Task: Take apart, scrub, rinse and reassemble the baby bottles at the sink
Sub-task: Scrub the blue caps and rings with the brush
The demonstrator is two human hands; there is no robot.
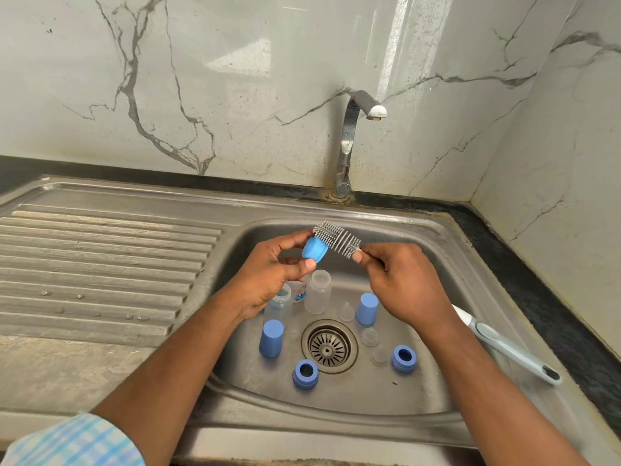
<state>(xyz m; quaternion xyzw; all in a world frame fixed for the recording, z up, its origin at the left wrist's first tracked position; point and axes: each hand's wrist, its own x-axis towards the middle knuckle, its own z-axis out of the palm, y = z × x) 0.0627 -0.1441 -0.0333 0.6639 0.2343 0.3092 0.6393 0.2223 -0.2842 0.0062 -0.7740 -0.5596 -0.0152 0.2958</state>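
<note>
Blue collar (314,251) pinched by left fingers (297,238), right fingers (364,255) gripping brush (336,237), bottles (317,292) below

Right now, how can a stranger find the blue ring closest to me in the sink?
Look in the sink basin and find the round drain in its floor. The ring lies at the drain's near left. Unlike the other blue ring, right of the drain, no clear teats lie beside it.
</note>
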